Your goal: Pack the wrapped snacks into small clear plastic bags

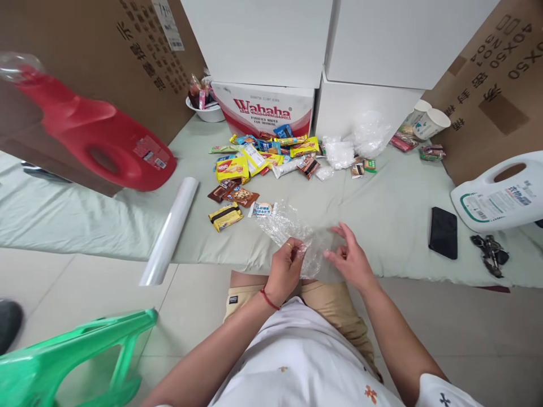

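Observation:
A crinkled clear plastic bag [292, 232] lies at the near edge of the pale green mat [382, 209]. My left hand [285, 270] pinches the bag's near edge, fingers closed on the film. Just to the right, my right hand [351, 259] touches the same bag with fingers partly spread. Beyond the bag sits a heap of wrapped snacks [263, 155], with a yellow wafer pack [225, 216] and a small white packet [262, 210] closest to my hands.
A roll of clear film [170, 230] lies left of the snacks. A red jug [91, 141] lies at left, a white jug [500, 195] at right, with a black phone [443, 232] and keys [490, 254]. Cartons stand behind; a green stool [72, 353] is near left.

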{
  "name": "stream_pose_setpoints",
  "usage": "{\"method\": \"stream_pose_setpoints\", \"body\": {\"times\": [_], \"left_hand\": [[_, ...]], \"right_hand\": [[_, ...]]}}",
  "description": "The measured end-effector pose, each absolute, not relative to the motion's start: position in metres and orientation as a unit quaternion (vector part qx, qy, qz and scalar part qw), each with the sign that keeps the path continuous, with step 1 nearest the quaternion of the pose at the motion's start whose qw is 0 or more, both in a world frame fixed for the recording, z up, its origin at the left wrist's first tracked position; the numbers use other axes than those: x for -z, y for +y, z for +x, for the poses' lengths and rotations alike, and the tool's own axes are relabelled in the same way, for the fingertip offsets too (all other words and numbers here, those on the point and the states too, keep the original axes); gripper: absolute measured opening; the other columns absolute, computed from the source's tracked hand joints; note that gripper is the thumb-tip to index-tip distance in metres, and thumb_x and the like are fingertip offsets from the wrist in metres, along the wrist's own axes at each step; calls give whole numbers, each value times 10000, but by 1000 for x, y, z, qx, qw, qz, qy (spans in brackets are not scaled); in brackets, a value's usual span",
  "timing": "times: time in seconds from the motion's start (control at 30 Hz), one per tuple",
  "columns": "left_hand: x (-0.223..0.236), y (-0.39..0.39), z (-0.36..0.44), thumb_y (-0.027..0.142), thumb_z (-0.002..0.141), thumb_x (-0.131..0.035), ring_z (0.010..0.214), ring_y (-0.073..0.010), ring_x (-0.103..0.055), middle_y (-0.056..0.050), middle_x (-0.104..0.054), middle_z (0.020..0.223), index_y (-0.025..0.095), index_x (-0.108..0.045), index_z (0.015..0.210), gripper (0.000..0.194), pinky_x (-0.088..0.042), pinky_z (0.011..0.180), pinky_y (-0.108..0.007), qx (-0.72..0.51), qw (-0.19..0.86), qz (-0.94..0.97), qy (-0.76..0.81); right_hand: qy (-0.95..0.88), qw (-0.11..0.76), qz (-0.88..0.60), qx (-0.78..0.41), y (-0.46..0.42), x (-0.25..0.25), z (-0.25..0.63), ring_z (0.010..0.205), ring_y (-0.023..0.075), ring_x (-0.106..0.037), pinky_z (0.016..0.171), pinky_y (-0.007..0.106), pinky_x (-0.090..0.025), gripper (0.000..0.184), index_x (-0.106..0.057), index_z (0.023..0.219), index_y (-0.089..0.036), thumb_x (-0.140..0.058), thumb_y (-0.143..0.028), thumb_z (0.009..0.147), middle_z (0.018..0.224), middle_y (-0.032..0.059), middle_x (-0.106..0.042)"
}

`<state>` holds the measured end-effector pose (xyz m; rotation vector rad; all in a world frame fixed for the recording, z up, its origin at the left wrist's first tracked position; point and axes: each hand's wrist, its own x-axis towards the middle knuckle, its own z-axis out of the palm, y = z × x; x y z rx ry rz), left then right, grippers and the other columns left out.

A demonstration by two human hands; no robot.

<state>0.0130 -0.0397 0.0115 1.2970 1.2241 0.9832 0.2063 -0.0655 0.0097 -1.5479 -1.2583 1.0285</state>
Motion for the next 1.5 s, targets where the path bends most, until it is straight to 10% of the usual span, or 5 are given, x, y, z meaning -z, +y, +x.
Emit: {"method": "stream_pose_setpoints", "body": {"times": [0.23,0.67,0.93,1.2,1.5], "left_hand": [[-9,-37,-21,527,872,-700,654,-127,-501,40,-546,726,237,-544,910,331,-407,643,-245,-554,504,390,535],[-34,-30,-58,433,876,-678,1173,-277,-559,-91,-635,1119,216,-616,1068,296,-415,995,-378,-486,257,532,644],[-5,31,3,409,968,-474,571,-151,-419,37,-429,571,228,-453,646,369,-280,609,-277,-371,349,591,626],[-18,11,12,463,974,-450,592,-115,-369,60,-391,613,216,-504,748,339,-298,596,-244,-416,392,629,528],[-11,20,-18,575,923,-480,472,-95,-358,65,-400,538,201,-556,738,424,-294,478,-223,-482,531,389,579]], "right_hand": [[-405,495,-592,-491,-26,-3,215,659,135,-520,594,239,-410,356,-713,798,-189,-790,-531,733,707,-5,-634],[-558,443,-602,-361,-73,-23,211,710,150,-528,663,271,-411,244,-744,927,-218,-650,-442,944,812,13,-652],[-440,423,-713,-344,-93,-3,251,696,172,-589,631,278,-468,496,-732,999,-186,-648,-659,872,810,43,-702],[-579,350,-659,-328,-58,-37,271,1459,324,-417,1179,524,-380,996,-396,1569,-282,-811,-634,735,1584,135,-456],[-366,467,-597,-540,26,-15,214,561,124,-562,462,218,-420,488,-638,812,-200,-808,-624,640,619,-39,-555]]}}
